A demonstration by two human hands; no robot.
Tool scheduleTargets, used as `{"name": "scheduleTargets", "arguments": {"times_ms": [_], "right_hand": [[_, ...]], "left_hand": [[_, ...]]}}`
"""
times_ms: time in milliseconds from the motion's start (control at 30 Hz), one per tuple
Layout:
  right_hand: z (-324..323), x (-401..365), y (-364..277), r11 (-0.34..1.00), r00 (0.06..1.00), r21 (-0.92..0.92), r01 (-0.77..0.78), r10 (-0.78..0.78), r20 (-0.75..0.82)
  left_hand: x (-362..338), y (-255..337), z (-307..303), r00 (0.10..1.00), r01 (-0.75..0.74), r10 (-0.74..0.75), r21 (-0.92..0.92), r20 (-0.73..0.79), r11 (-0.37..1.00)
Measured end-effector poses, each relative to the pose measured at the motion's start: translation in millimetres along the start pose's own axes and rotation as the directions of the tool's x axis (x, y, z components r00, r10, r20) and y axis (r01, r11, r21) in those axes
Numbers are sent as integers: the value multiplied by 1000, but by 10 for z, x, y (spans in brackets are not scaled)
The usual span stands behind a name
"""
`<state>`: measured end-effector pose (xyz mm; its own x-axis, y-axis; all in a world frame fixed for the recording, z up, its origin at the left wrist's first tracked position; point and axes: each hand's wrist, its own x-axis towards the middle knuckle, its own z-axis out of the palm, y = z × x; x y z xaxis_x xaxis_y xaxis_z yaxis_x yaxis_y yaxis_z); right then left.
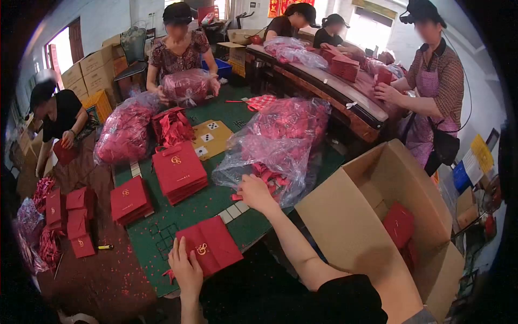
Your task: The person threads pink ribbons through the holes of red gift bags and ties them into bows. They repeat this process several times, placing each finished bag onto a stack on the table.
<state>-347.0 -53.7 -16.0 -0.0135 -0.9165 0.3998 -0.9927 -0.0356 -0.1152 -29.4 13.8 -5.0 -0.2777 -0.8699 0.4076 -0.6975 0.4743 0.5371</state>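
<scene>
Left hand (186, 268), grip flat and open, should pin the red bag (211, 245) just ahead; right hand (253, 193) grip, at the plastic sack (280, 146), cannot be told.

Bare green tabletop (162, 232) strip is open between the near red bag (213, 245) and the bag stacks (179, 171) (narrow lane). Plastic sack (280, 146) blocks centre-right. Open cardboard box (345, 216) walls off the right edge. Far side is crowded with more sacks (127, 132).

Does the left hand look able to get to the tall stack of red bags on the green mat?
Probably yes: the left hand rests on a red bag, and only bare green mat lies between it and the stack.
</scene>
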Motion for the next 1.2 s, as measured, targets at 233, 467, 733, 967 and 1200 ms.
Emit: {"name": "scheduleTargets", "arguments": {"times_ms": [233, 467, 733, 967, 1200], "right_hand": [[-554, 315, -219, 734, 895, 680, -5, 306, -325], [-1379, 385, -440, 340, 540, 760, 553, 548, -639], [-2133, -227, -785, 584, -24, 210, 784, 367, -930], [-1803, -572, -1050, 294, 884, 856, 424, 69, -462], [-96, -589, -1501, -16, 977, 977, -213, 11, 213]], "left_hand": [[-11, -62, 27, 999, 43, -45, -126, -10, 991], [-39, 99, 10, 997, 62, -56, 135, -49, 989], [-88, 163, 117, 996, 45, -24, 247, -91, 968], [-14, 347, 7, 959, 270, -274, -64, -71, 961], [12, 255, 3, 891, 429, -446, -471, 83, 771]]}}
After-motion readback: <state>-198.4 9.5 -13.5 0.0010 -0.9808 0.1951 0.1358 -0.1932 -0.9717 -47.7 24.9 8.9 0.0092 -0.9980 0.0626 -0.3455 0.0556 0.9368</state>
